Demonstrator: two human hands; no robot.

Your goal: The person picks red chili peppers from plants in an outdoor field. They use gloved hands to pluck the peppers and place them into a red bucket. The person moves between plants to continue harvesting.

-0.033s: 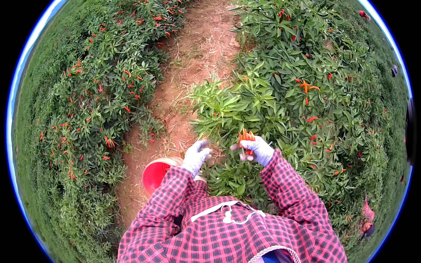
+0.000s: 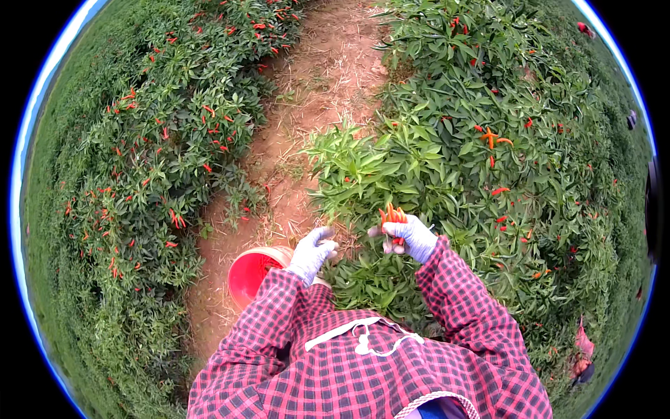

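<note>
1 red bucket (image 2: pixel 243 281) sits on the dirt path (image 2: pixel 317 84), beside the left sleeve (image 2: pixel 269 304), which hides part of it; red peppers (image 2: pixel 269 264) show inside, too few in sight to count. The right hand (image 2: pixel 412 238), gloved, grasps a bunch of orange-red peppers (image 2: pixel 395 216) near the green plants (image 2: pixel 380 171). The left hand (image 2: pixel 312 253), also gloved, is near the bucket, fingers loosely bent and parted, gripping nothing visible. Compared with the earlier frame, both hands stay nearly put, while the plants shift slightly right in view.
</note>
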